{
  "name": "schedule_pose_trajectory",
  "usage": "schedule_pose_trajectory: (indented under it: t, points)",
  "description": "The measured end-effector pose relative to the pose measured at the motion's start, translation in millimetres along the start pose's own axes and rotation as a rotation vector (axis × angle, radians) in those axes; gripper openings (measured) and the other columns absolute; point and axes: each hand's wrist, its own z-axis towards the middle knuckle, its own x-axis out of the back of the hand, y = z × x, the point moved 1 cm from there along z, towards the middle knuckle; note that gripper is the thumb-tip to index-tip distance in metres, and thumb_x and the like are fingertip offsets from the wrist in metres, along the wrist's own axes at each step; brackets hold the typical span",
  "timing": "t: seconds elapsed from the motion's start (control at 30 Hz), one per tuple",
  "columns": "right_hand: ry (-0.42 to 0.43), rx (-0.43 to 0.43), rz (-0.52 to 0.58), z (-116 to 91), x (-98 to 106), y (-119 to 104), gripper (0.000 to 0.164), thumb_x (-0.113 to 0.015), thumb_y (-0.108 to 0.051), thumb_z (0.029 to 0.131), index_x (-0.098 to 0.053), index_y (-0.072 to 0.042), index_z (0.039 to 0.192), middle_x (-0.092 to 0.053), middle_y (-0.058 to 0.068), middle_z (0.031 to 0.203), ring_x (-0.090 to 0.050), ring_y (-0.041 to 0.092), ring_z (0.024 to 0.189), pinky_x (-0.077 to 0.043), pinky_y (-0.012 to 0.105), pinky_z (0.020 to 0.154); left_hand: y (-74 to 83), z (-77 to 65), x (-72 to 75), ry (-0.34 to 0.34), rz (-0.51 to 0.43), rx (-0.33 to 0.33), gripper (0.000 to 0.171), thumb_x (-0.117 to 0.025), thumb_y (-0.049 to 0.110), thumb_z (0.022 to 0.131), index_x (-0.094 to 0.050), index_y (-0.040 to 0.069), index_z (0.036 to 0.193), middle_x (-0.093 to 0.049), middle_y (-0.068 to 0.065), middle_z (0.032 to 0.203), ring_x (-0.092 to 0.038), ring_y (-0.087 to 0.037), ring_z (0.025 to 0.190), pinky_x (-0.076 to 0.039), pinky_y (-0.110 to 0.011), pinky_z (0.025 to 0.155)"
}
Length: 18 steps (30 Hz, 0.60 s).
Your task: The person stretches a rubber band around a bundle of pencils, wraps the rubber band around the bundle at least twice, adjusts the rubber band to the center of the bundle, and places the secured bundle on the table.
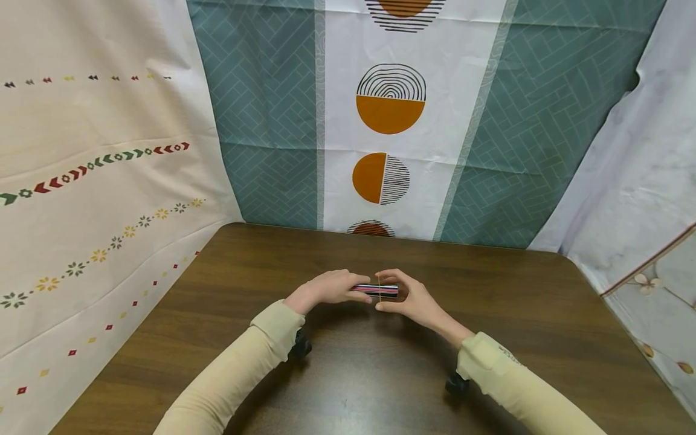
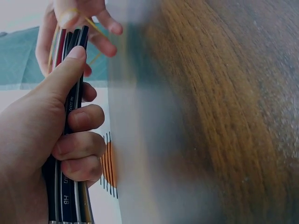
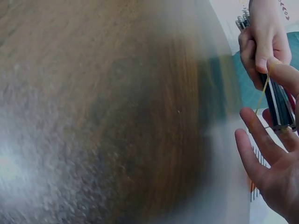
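Note:
My left hand (image 1: 333,287) grips a bundle of pencils (image 1: 389,291) above the table. In the left wrist view the fingers curl round the dark, striped pencils (image 2: 67,200), one printed HB, with the thumb laid along them. A thin yellow rubber band (image 1: 380,289) is stretched across the spread thumb and fingers of my right hand (image 1: 413,302). The band surrounds the free end of the bundle. In the right wrist view those fingers are extended and apart, with the band (image 3: 262,95) running from the thumb to a fingertip. Metal ferrules show at the opposite end of the pencils.
Below both hands lies a brown wooden table (image 1: 348,374). Patterned cloth (image 1: 272,121) hangs behind its far edge, and more cloth covers both sides. A small dark device sits under each wrist, the left one (image 1: 300,346) and the right one (image 1: 457,384).

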Motion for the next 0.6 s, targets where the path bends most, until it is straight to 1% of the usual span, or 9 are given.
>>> schedule_pose_trajectory:
  t: [0.17, 0.37, 0.53, 0.6]
  points:
    - [0.015, -0.017, 0.01, 0.2, -3.7, 0.1, 0.064, -0.084, -0.021, 0.08, -0.053, -0.023, 0.136, -0.06, 0.012, 0.133, -0.067, 0.025, 0.103, -0.055, 0.024, 0.083, 0.4, 0.3, 0.8, 0.006, -0.014, -0.005, 0.028, -0.057, 0.048, 0.097, -0.059, 0.02, 0.1, -0.051, 0.008, 0.074, -0.045, -0.005, 0.061, -0.036, -0.022, 0.059]
    - [0.031, -0.015, -0.024, 2.0, -7.2, -5.6, 0.066, -0.082, -0.017, 0.081, -0.051, -0.016, 0.139, -0.06, 0.017, 0.133, -0.064, 0.029, 0.107, -0.053, 0.025, 0.081, -1.2, 0.7, -0.5, -0.003, -0.037, -0.009, 0.028, -0.055, 0.048, 0.097, -0.059, 0.021, 0.101, -0.052, 0.008, 0.076, -0.046, -0.005, 0.062, -0.036, -0.022, 0.059]
    - [0.014, -0.003, 0.005, -1.8, -5.9, -25.6, 0.063, -0.081, -0.012, 0.082, -0.052, -0.01, 0.137, -0.061, 0.019, 0.128, -0.065, 0.024, 0.102, -0.054, 0.025, 0.079, -3.8, 1.3, -1.0, -0.002, -0.071, -0.004, 0.029, -0.055, 0.048, 0.098, -0.06, 0.021, 0.106, -0.055, 0.008, 0.079, -0.048, -0.004, 0.065, -0.039, -0.022, 0.062]
    - [0.01, -0.006, 0.023, -3.3, -5.6, -30.6, 0.062, -0.08, -0.011, 0.083, -0.052, -0.009, 0.137, -0.062, 0.018, 0.126, -0.065, 0.02, 0.1, -0.054, 0.024, 0.079, -4.8, 1.3, -1.0, 0.003, -0.092, -0.002, 0.029, -0.056, 0.048, 0.097, -0.061, 0.021, 0.107, -0.056, 0.009, 0.079, -0.048, -0.004, 0.066, -0.04, -0.021, 0.063]
